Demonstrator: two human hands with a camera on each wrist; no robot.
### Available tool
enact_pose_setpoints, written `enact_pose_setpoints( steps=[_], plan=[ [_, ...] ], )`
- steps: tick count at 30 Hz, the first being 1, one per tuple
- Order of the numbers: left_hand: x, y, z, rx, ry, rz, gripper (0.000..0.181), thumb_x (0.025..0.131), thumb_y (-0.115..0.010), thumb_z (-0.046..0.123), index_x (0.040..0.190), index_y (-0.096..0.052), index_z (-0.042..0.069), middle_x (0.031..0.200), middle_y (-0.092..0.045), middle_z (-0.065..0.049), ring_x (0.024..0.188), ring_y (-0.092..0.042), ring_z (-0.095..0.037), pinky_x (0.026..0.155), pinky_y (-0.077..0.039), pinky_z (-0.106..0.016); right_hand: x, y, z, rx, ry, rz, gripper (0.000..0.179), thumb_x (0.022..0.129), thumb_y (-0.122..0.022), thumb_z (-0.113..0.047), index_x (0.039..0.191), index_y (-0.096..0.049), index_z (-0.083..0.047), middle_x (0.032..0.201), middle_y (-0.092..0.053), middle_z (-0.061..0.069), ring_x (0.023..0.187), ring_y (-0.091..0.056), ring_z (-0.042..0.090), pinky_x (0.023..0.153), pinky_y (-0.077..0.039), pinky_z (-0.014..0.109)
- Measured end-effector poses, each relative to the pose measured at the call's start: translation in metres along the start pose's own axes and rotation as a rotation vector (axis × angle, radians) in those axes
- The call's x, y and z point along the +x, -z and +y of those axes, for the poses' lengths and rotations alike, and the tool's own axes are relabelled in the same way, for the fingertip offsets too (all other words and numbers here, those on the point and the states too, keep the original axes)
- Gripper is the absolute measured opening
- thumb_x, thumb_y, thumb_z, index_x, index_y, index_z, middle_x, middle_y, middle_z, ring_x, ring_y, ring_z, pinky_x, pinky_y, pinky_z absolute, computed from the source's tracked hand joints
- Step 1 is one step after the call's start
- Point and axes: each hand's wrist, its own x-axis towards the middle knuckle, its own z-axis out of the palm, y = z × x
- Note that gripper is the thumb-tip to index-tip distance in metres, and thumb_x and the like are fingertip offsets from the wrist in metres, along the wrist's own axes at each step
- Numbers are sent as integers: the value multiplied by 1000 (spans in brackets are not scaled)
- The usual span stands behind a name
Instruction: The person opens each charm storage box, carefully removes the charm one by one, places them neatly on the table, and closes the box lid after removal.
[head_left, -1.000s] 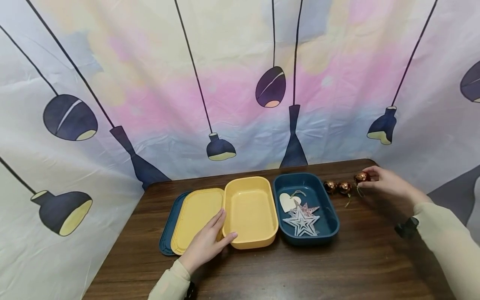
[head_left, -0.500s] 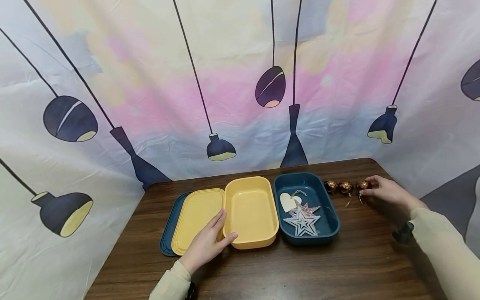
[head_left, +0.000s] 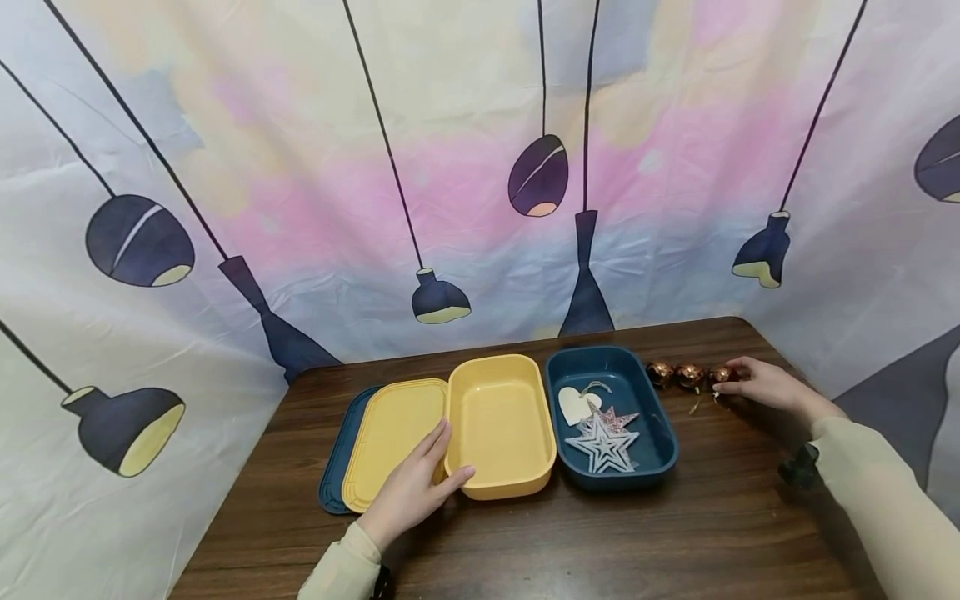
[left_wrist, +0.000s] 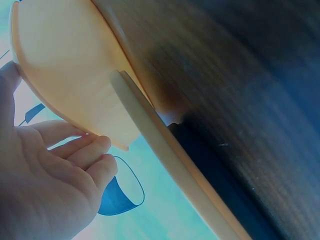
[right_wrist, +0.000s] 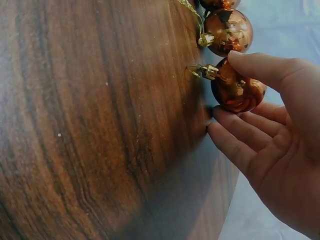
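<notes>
My right hand (head_left: 772, 387) pinches a shiny copper-coloured bauble (right_wrist: 240, 90) between thumb and fingers, low at the table's right side. Its small gold cap and loop point toward me. Two matching baubles (head_left: 675, 374) lie in a row just left of it, gold strings trailing. My left hand (head_left: 411, 483) rests against the near left corner of a yellow box (head_left: 501, 425), fingers along its left side and thumb at the front rim. Immediately right of this box stands a dark blue box (head_left: 652, 446), holding a cream heart ornament (head_left: 576, 407) and glittery stars (head_left: 606, 443).
Left of the yellow box lies a yellow lid (head_left: 397, 425), overlapping a blue lid (head_left: 337, 467). Everything stands on a dark wood table (head_left: 600, 542). A printed cloth (head_left: 322, 167) with lamp drawings hangs behind the table's far edge.
My right hand has lowered the bauble and drawn it slightly left, closer to the other two. The left hand and the boxes have stayed in place.
</notes>
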Motion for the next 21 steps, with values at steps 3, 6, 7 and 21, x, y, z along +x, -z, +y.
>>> enact_pose_setpoints(
  steps=[3, 6, 7, 21],
  plan=[
    [0, -1, 0, 1, 0, 4, 94, 92, -52, 72, 157, -33, 7, 165, -26, -8, 147, -33, -28, 112, -38, -50, -1, 0, -1, -11, 5, -6, 79, 100, -62, -41, 141, -36, 22, 136, -38, 49, 118, -46, 62, 90, -46, 65],
    [0, -1, -1, 5, -1, 6, 94, 93, -51, 72, 157, -34, 7, 165, -26, -8, 147, -33, -28, 112, -38, -50, -1, 0, -2, -15, 10, -10, 79, 101, -61, -40, 141, -35, 23, 136, -39, 49, 118, -46, 62, 90, -46, 65],
    [0, -1, 0, 5, 0, 5, 94, 93, -51, 72, 157, -34, 7, 165, -26, -8, 147, -33, -28, 112, -38, -50, -1, 0, -2, -17, 9, -11, 79, 101, -61, -39, 141, -34, 23, 136, -39, 49, 119, -46, 62, 90, -46, 65],
    [0, 1, 2, -3, 8, -2, 94, 93, -52, 72, 157, -33, 7, 165, -26, -8, 147, -33, -28, 112, -38, -50, -1, -1, 0, 13, 8, -24, 82, 99, -64, -38, 143, -32, 23, 138, -37, 48, 120, -44, 62, 93, -45, 66]
  ],
)
